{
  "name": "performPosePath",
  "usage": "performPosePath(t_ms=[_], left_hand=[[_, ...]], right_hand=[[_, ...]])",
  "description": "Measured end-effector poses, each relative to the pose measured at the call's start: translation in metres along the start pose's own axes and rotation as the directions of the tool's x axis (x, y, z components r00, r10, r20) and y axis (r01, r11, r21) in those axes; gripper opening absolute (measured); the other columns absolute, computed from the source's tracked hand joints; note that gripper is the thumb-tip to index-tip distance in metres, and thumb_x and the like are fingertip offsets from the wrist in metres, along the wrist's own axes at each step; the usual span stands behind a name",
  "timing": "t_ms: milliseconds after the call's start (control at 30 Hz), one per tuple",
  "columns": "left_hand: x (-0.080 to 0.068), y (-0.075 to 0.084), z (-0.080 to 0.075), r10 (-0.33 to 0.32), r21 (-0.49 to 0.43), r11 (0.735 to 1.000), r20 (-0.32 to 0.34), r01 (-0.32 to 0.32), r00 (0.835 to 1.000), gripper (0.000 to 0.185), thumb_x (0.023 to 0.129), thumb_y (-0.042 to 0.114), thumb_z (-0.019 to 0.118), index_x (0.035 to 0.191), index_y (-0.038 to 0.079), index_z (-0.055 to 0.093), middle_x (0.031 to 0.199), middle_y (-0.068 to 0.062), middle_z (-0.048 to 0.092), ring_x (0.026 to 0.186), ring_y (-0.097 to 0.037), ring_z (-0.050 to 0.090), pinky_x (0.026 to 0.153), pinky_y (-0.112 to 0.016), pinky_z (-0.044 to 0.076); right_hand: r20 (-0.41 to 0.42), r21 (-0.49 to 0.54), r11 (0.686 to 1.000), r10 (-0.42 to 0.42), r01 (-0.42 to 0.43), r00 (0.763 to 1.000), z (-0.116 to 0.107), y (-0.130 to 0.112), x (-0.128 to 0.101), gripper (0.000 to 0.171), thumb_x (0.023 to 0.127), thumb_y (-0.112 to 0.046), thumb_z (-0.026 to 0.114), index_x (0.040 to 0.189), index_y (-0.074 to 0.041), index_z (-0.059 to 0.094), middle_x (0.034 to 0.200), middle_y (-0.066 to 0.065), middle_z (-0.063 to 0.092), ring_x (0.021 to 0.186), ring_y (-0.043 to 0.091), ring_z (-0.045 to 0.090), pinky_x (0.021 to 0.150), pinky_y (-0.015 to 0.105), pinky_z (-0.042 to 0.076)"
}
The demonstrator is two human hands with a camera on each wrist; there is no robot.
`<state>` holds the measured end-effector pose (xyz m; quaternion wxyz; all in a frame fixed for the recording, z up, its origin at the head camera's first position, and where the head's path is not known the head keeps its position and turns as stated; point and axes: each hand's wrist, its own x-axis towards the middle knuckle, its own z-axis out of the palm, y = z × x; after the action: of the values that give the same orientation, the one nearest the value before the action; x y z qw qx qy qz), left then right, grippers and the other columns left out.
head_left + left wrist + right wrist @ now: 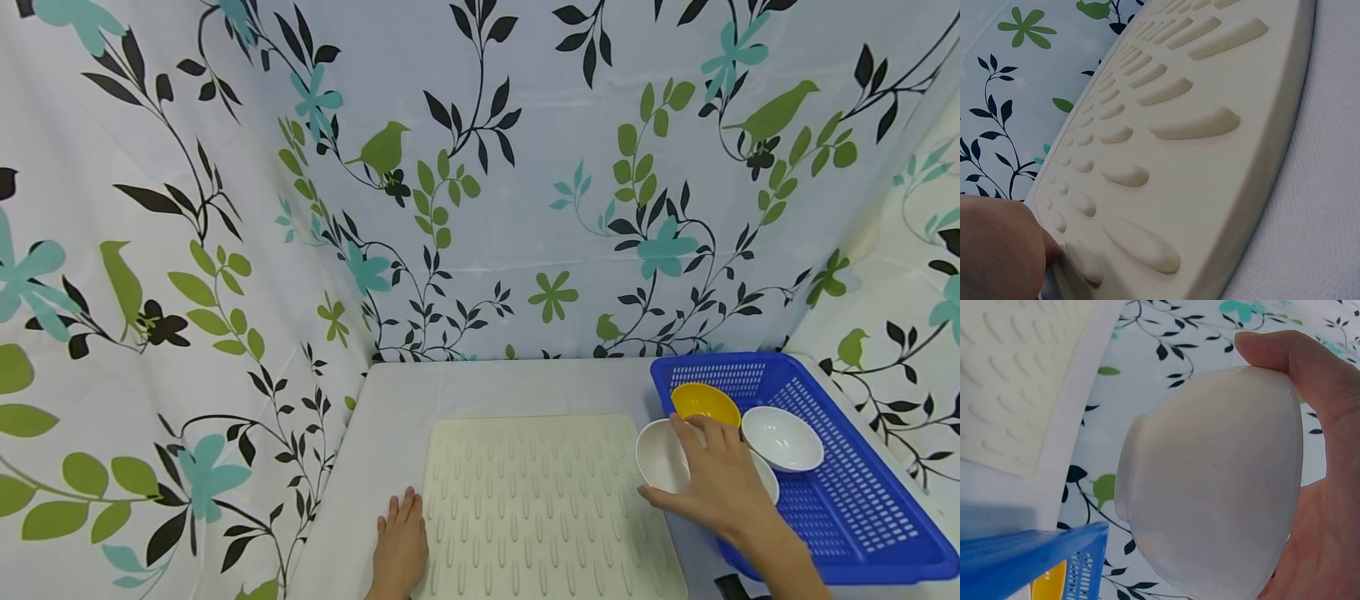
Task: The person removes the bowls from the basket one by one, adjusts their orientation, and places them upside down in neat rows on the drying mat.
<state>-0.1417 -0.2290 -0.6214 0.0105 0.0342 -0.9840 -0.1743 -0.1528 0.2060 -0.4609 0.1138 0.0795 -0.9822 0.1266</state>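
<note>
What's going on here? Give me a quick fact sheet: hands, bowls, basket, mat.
right hand: grips a white bowl, lifted at the basket's left edge
left hand: rests flat on the table, touching the mat's left edge
basket: blue, perforated, on the right
bowls in basket: yellow bowl, second white bowl
mat: cream, ribbed, centre of table

Walls: white fabric curtain (525, 208) on 3 sides, printed w/ black vines, teal flowers, green leaves & birds.
Corners: curtain folds in at back left & right.
Surface: white cloth-covered tabletop (487, 387).
Light: even, soft, no hard shadows.
</note>
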Motion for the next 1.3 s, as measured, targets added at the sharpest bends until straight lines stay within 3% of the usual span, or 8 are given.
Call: performPosePath(t_ms=[367,633,933,1100,1167,1300], left_hand=[[0.004,-0.001,0.004,-0.013,-0.013,1.0,0.01,0.013,1.0,0.044,0.099,0.011,0.053,0.139,-0.008,0.052,0.153,-0.024,0.045,0.143,-0.051,0.035,0.113,-0.075,0.029],[0.005,0.003,-0.003,-0.001,-0.026,1.0,0.017,0.001,1.0,0.044,0.098,0.009,0.054,0.138,-0.01,0.053,0.151,-0.027,0.046,0.141,-0.053,0.037,0.111,-0.076,0.031],[0.004,0.018,-0.01,-0.06,-0.181,0.982,0.004,0.059,0.998,0.048,0.097,0.012,0.055,0.136,-0.016,0.05,0.147,-0.035,0.044,0.14,-0.054,0.038,0.111,-0.074,0.032],[-0.002,0.04,-0.012,-0.117,-0.325,0.938,0.015,0.116,0.993,0.055,0.098,0.021,0.058,0.141,-0.013,0.046,0.151,-0.033,0.042,0.142,-0.05,0.038,0.116,-0.067,0.033],[-0.004,0.049,-0.013,-0.127,-0.406,0.905,0.036,0.13,0.991,0.057,0.099,0.026,0.058,0.142,-0.01,0.046,0.151,-0.031,0.043,0.142,-0.049,0.039,0.116,-0.065,0.034],[-0.005,0.067,-0.015,-0.117,-0.559,0.813,0.114,0.161,0.987,0.066,0.101,0.046,0.053,0.145,-0.004,0.047,0.149,-0.026,0.049,0.138,-0.045,0.047,0.112,-0.06,0.043]], right_hand=[[0.005,0.026,0.999,-0.033,0.033,0.999,0.009,-0.018,0.003,0.105,0.063,-0.067,0.081,0.141,-0.002,0.054,0.136,0.026,0.052,0.12,0.044,0.045,0.101,0.069,0.044],[-0.008,0.012,0.998,-0.068,0.069,0.998,0.017,-0.032,0.003,0.107,0.06,-0.07,0.081,0.141,-0.005,0.055,0.134,0.022,0.055,0.119,0.04,0.049,0.098,0.066,0.049],[-0.029,0.03,0.993,-0.117,0.117,0.993,0.04,-0.046,0.004,0.106,0.058,-0.07,0.081,0.14,-0.007,0.056,0.134,0.018,0.054,0.12,0.039,0.05,0.099,0.068,0.049],[-0.012,0.04,0.99,-0.134,0.134,0.991,0.052,-0.056,0.004,0.105,0.059,-0.071,0.079,0.14,-0.009,0.056,0.133,0.017,0.055,0.119,0.036,0.05,0.098,0.063,0.052],[-0.011,0.052,0.987,-0.149,0.149,0.989,0.056,-0.061,0.004,0.104,0.059,-0.071,0.079,0.139,-0.009,0.057,0.132,0.016,0.055,0.119,0.035,0.05,0.097,0.059,0.052],[-0.02,0.087,0.978,-0.189,0.19,0.982,0.066,-0.07,0.006,0.103,0.058,-0.069,0.081,0.139,-0.01,0.057,0.132,0.014,0.055,0.12,0.032,0.049,0.095,0.053,0.052]])
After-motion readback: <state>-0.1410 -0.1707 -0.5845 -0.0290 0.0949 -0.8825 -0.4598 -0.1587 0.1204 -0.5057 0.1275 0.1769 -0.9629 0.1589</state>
